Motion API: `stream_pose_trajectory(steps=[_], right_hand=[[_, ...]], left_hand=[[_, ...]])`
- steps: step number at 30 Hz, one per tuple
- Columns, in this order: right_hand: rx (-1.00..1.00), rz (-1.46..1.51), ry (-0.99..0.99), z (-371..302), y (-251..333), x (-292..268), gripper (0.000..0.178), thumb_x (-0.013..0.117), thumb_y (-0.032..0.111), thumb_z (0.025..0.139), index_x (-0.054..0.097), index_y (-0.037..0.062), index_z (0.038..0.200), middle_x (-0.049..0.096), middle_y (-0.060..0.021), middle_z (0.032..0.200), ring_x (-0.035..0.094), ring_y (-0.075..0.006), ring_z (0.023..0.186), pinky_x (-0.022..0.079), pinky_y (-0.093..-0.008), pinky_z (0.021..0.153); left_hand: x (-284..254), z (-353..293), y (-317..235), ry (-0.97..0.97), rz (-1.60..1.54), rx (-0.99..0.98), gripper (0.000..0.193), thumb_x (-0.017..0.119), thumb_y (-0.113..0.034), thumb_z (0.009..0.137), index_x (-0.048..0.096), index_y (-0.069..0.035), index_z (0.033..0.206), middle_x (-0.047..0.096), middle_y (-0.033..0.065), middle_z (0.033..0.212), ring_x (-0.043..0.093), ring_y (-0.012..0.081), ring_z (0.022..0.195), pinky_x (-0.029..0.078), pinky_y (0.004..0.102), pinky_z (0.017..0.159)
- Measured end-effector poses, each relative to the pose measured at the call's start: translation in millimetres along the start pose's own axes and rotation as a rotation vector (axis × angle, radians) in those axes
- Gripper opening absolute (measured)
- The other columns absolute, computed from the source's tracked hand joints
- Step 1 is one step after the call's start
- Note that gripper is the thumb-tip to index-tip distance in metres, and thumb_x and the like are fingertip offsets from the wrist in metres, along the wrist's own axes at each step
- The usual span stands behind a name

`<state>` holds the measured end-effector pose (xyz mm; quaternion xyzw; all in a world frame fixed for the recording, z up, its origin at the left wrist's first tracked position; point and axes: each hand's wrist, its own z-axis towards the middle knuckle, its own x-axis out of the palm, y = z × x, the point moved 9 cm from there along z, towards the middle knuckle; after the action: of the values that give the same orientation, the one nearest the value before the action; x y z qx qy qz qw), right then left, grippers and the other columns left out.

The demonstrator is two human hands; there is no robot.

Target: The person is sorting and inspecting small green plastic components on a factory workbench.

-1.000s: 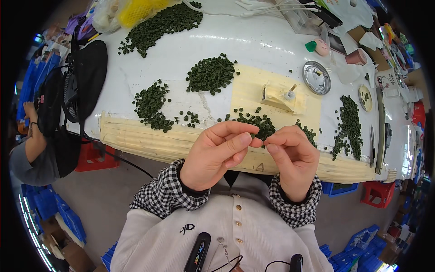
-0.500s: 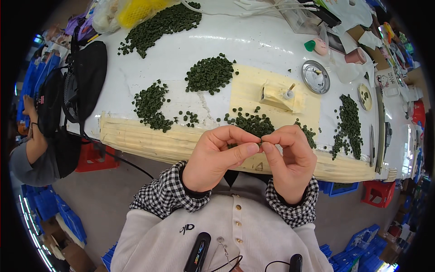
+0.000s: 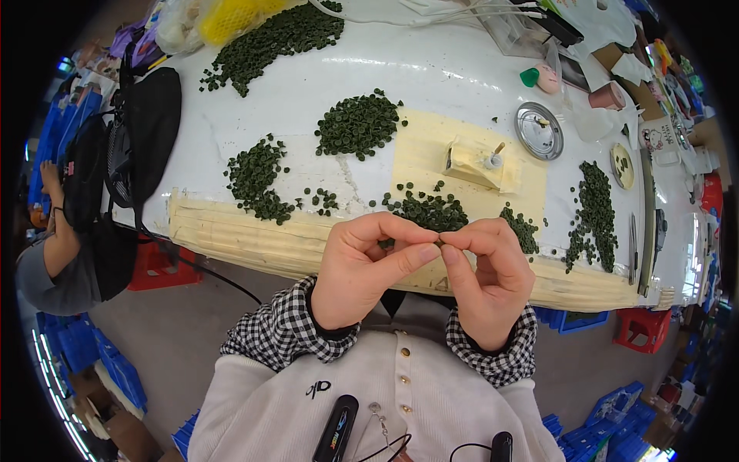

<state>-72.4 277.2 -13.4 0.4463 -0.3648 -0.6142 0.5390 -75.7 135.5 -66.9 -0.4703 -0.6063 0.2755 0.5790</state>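
White table (image 3: 462,81) beneath the yellow taped block (image 3: 471,163). Dark green heaps (image 3: 358,127) left, right and near side of the block. Also near side, left hand (image 3: 356,266), thumb and forefinger pinched; right hand (image 3: 493,281), fingertips nearly closed, hold impossible to tell. In left pinch, tiny green piece (image 3: 439,243).

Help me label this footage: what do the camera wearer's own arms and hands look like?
The left hand and right hand are both ungloved. Puffy black-and-white checked sleeves show black cuffs at their ends; farther up, plain cream sleeves appear.
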Motion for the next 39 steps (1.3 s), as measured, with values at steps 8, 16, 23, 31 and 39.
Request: stream_pose_trajectory(steps=[8, 16, 23, 31, 39], right_hand=[[-0.092, -0.142, 0.070, -1.7, 13.2, 5.0, 0.023, 0.069, -0.007, 0.076, 0.069, -0.0002, 0.098, 0.061, -0.0104, 0.089, 0.060, -0.0173, 0.077, 0.047, -0.0244, 0.067], [-0.017, 0.078, 0.118, 0.2, 1.9, -3.5, 0.019, 0.072, -0.005, 0.073, 0.068, 0.0025, 0.089, 0.060, -0.0088, 0.086, 0.059, -0.0180, 0.076, 0.047, -0.0267, 0.067], [-0.126, -0.112, 0.184, 2.6, 16.4, -5.1, 0.022, 0.077, -0.004, 0.068, 0.068, 0.0023, 0.087, 0.060, -0.0078, 0.083, 0.059, -0.0175, 0.072, 0.047, -0.0267, 0.062], [-0.117, -0.118, 0.188, 3.9, 17.9, -3.4, 0.017, 0.074, -0.003, 0.072, 0.068, 0.0007, 0.087, 0.063, -0.0095, 0.084, 0.060, -0.0184, 0.074, 0.048, -0.0271, 0.063], [0.038, 0.048, 0.148, 2.1, -3.2, -2.3, 0.010, 0.065, -0.005, 0.078, 0.065, -0.0026, 0.088, 0.065, -0.0108, 0.084, 0.060, -0.0185, 0.075, 0.047, -0.0272, 0.068]], left_hand=[[-2.7, 4.1, -2.2, -0.047, -0.025, -0.011, 0.013, 0.067, 0.000, 0.085, 0.068, 0.000, 0.098, 0.067, 0.0036, 0.088, 0.059, 0.0050, 0.079, 0.048, 0.0184, 0.070], [9.1, 1.9, 15.2, 0.202, -0.117, -0.213, 0.010, 0.063, 0.000, 0.088, 0.065, 0.001, 0.097, 0.067, 0.0070, 0.091, 0.062, 0.0093, 0.081, 0.050, 0.0212, 0.072], [16.8, -1.1, -2.5, 0.285, 0.051, -0.191, 0.011, 0.063, -0.002, 0.088, 0.067, 0.004, 0.095, 0.068, 0.0086, 0.090, 0.062, 0.0093, 0.082, 0.050, 0.0216, 0.073], [11.3, 0.4, -4.1, 0.221, 0.128, -0.085, 0.015, 0.062, -0.003, 0.090, 0.066, 0.004, 0.102, 0.068, 0.0041, 0.087, 0.055, 0.0013, 0.071, 0.044, 0.0160, 0.062], [13.2, -2.3, -7.1, 0.192, 0.204, -0.053, 0.009, 0.061, 0.000, 0.088, 0.066, 0.003, 0.095, 0.063, -0.0005, 0.079, 0.043, -0.0004, 0.062, 0.037, 0.0170, 0.056]])
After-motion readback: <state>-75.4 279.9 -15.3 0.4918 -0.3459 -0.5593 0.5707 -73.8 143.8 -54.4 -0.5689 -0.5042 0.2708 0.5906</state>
